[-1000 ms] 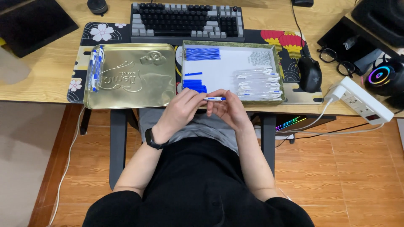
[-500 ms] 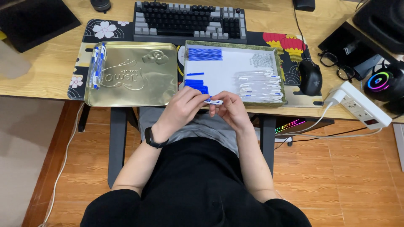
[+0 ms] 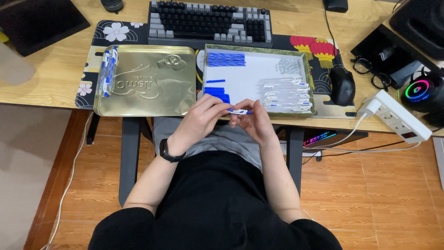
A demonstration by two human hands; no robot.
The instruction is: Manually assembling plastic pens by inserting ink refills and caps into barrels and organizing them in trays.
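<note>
My left hand (image 3: 202, 116) and my right hand (image 3: 252, 121) meet at the desk's front edge, both pinching a white and blue pen (image 3: 239, 111) held level between them. Just beyond them lies an open tin box (image 3: 307, 69) with a white bottom. It holds blue refills (image 3: 225, 59), blue caps (image 3: 216, 92), small springs (image 3: 289, 65) and white pen barrels (image 3: 285, 94). To the left lies the gold tin lid (image 3: 152, 83), with a few finished blue and white pens (image 3: 107, 70) along its left edge.
A keyboard (image 3: 210, 21) sits behind the tins on a patterned desk mat (image 3: 319, 48). A black mouse (image 3: 342, 85), glasses (image 3: 372, 74), a white power strip (image 3: 397, 118) and a lit headset (image 3: 423, 90) are on the right. A dark laptop (image 3: 37, 21) is far left.
The hands stay together at the desk edge, turning and working the pen slightly. Nothing else on the desk has moved.
</note>
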